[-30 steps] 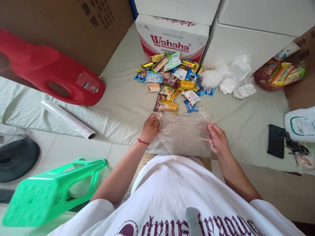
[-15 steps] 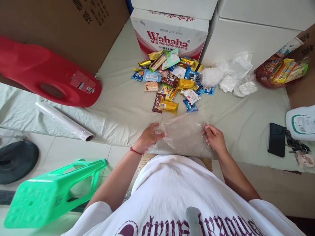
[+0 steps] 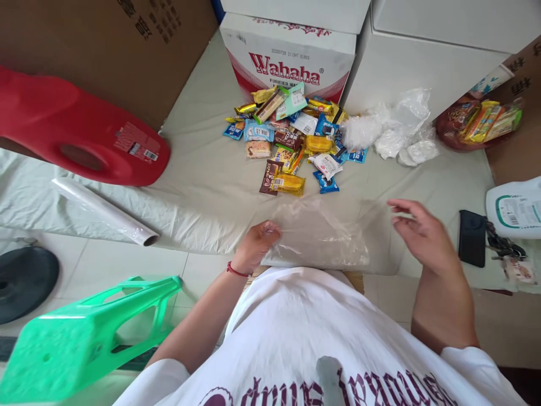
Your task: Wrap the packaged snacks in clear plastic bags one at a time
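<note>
Two hands work a clear plastic sheet (image 3: 321, 237): left hand (image 3: 257, 245) pinches its corner, right hand (image 3: 422, 234) hovers open-fingered; smoothing it flat calls for gentle outward strokes

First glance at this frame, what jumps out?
The heap of bright snack packets at the middle back, against the Wahaha carton. Then the big red jug lying at far left. Nearest the camera, the left hand pinches a clear plastic bag while the right hand hovers open beside it.
</note>
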